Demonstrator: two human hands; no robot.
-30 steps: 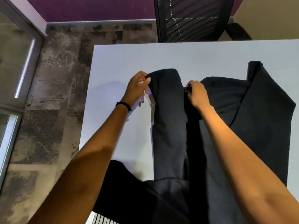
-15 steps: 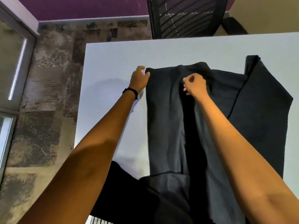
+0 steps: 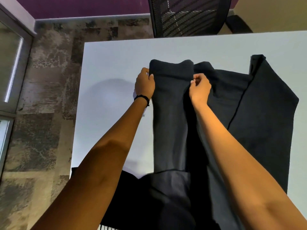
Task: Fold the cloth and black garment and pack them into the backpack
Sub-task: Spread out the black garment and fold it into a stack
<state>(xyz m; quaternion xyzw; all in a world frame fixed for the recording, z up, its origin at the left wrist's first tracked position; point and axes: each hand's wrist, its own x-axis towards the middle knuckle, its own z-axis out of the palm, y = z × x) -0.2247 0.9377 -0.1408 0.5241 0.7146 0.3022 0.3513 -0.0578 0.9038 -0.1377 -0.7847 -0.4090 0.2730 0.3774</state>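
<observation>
Two bare hands pinch a long folded strip of the black fabric garment (image 3: 172, 113) at centre frame: left hand (image 3: 144, 83) on its left edge, right hand (image 3: 199, 87) on its right, over the white table (image 3: 113, 67).

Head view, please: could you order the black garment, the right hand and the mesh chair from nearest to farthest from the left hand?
1. The black garment: the left hand pinches its top left edge.
2. The right hand: just to the right, pinching the same folded panel.
3. The mesh chair: beyond the table, past its far edge.
</observation>
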